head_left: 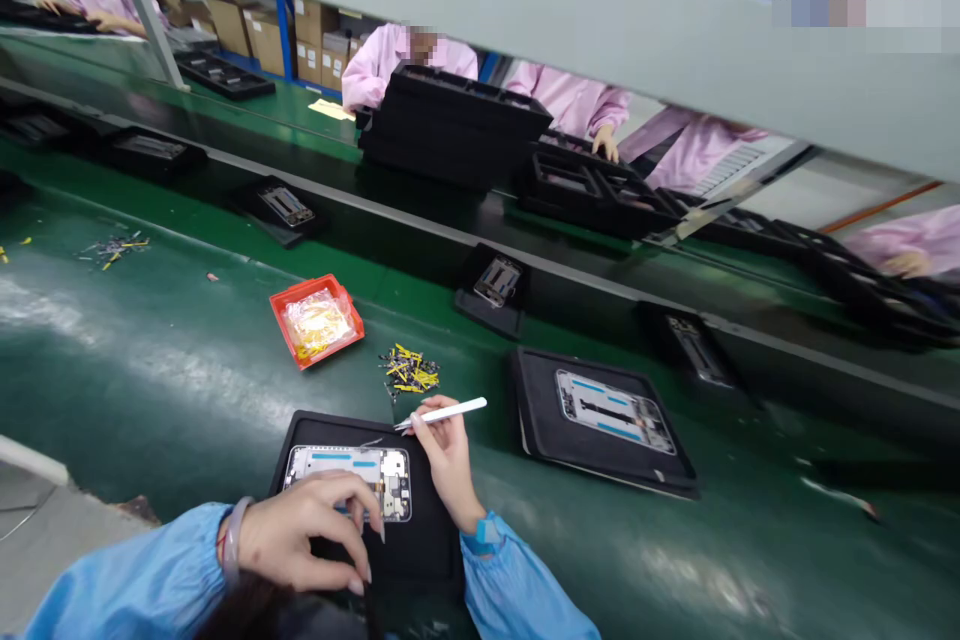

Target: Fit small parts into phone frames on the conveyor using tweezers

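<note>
Across the long green workbench [187, 400], looked toward people in pink workwear [367, 75] behind black trays [450, 135], with cardboard boxes [266, 40] on shelving [285, 30] farther back. Grasped white tweezers [457, 410] in the right hand [448, 450], pinched between thumb and fingers, with the metal tip toward the left, above the far edge of a black pad [424, 560]. Had the open phone frame [349, 465] lying sideways on that pad, partly covered by the left hand [307, 525]. Bent the left fingers loosely over the near side of the frame, but could not tell of any contact or grip there. Saw a pile of yellow and black strips [410, 370] just beyond the pad and, farther left, a red bin [331, 352] with a clear bag [319, 315] and yellow pieces [304, 350] inside. To the right, noticed another blue-striped frame [615, 408] on a separate black pad [541, 440].
</note>
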`<state>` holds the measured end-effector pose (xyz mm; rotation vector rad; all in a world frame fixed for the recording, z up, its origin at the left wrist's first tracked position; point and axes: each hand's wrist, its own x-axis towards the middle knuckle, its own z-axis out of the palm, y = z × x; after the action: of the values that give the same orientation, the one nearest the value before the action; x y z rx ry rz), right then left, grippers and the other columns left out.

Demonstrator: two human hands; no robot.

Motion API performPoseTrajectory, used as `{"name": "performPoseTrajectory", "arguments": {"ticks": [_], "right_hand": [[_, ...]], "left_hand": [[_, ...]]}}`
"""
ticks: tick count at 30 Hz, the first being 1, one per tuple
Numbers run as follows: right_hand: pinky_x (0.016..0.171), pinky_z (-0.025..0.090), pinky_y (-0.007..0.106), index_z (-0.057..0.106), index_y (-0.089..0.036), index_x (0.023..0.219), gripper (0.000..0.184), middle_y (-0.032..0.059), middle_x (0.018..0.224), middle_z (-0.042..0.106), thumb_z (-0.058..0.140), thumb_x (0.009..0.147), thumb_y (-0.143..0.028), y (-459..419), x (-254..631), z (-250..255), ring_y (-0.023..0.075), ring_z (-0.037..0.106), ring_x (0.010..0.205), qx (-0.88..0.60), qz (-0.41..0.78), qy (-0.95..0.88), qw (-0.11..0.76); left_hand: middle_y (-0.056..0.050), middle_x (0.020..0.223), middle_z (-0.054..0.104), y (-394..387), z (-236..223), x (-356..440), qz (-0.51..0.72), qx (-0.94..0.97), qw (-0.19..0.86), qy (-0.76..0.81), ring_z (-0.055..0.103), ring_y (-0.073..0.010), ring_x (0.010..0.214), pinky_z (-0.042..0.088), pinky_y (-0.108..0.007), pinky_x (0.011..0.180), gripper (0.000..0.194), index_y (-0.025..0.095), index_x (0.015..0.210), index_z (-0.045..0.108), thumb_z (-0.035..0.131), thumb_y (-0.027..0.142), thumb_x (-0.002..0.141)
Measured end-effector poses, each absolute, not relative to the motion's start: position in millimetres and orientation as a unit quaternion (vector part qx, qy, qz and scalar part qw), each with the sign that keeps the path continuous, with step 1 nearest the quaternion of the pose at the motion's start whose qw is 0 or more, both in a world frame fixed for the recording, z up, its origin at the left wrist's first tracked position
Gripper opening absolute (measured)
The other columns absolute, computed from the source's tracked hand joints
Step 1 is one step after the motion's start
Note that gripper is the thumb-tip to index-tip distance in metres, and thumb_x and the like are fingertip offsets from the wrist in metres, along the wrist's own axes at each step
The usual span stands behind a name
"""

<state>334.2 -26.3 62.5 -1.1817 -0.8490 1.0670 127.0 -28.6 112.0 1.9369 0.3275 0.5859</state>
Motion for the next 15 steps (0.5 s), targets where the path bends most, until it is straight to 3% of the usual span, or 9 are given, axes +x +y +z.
{"name": "performPoseTrajectory", "arguments": {"ticks": [4,8,12,15], "right_hand": [[0.061,0.054,0.025,0.053,-0.023,0.09,0.039,-0.0036,0.07,0.059,0.076,0.07,-0.047,-26,337,58,0.0133,0.061,0.061,-0.518,0.461,-0.364,0.623],[0.057,0.054,0.025,0.053,-0.023,0.089,0.038,-0.0037,0.068,0.059,0.076,0.07,-0.047,-24,338,55,0.0143,0.061,0.061,-0.51,0.467,-0.369,0.621],[0.059,0.053,0.026,0.052,-0.023,0.09,0.041,-0.0038,0.069,0.058,0.076,0.069,-0.05,-24,337,55,0.0146,0.061,0.062,-0.516,0.453,-0.375,0.622],[0.064,0.053,0.028,0.05,-0.023,0.09,0.034,-0.0022,0.073,0.058,0.064,0.08,-0.053,-24,340,60,0.016,0.063,0.064,-0.546,0.405,-0.396,0.618]], "left_hand": [[-0.007,0.095,0.062,2,117,114,0.267,0.84,0.434,0.188,0.061,-0.0155,0.081,0.051,-0.026,0.076,0.023,0.021,0.079,0.071,0.057,0.036,0.089],[-0.007,0.093,0.064,59,124,93,0.327,0.859,0.272,0.286,0.061,-0.0175,0.087,0.05,-0.028,0.077,0.024,0.019,0.083,0.07,0.049,0.029,0.092],[-0.006,0.095,0.067,114,123,77,0.312,0.836,0.117,0.435,0.062,-0.0215,0.09,0.046,-0.036,0.084,0.026,0.022,0.079,0.071,0.049,0.036,0.087],[-0.007,0.094,0.068,137,119,74,0.299,0.825,0.098,0.47,0.063,-0.0243,0.087,0.046,-0.04,0.082,0.027,0.021,0.075,0.07,0.049,0.036,0.081]]}}
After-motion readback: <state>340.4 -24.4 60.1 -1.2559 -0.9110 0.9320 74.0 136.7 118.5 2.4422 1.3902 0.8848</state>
